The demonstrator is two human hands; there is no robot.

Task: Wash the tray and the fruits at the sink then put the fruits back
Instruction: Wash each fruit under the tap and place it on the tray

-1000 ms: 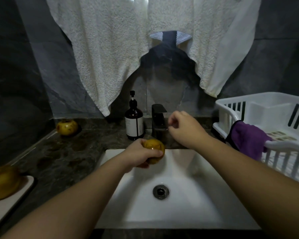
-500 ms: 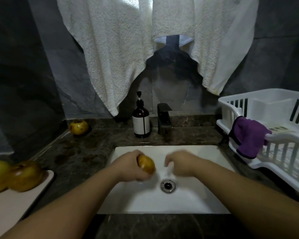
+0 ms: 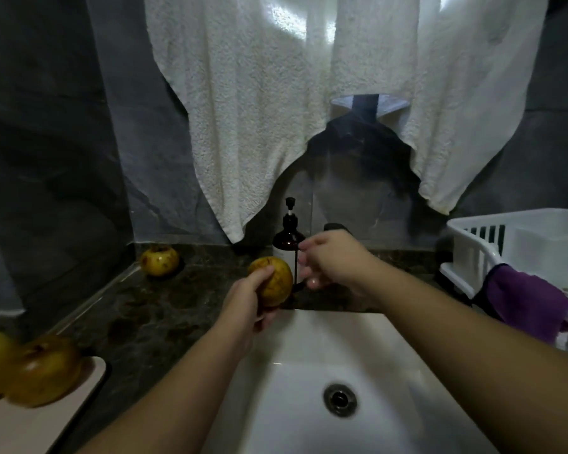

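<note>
One yellow fruit (image 3: pixel 274 282) sits gripped in our left hand (image 3: pixel 248 303) above the sink's (image 3: pixel 309 404) far-left corner — wet skin could let it slip. Our right hand (image 3: pixel 333 263), loosely curled and holding nothing, reaches beyond the sink's back rim — it may knock the soap bottle (image 3: pixel 289 239).

The fruit (image 3: pixel 274 280) I hold in my left hand (image 3: pixel 247 302) is yellow, mottled with brown streaks. Another yellow fruit (image 3: pixel 159 260) with dark specks sits on the dark brown, marbled counter (image 3: pixel 151 309). Two more fruits (image 3: pixel 43 370) on the pale pink tray (image 3: pixel 46 417) look yellow-brown. My sink (image 3: pixel 309 417) is white with a dark metal drain (image 3: pixel 340 399). The soap bottle (image 3: pixel 289 237) is dark amber with a black pump. The towel (image 3: pixel 276 109) above is off-white and nubbly. The dish rack (image 3: pixel 492 237) is white, with a purple cloth (image 3: pixel 525 299) edged in black. The wall (image 3: pixel 46 158) is dark grey, veined.
</note>
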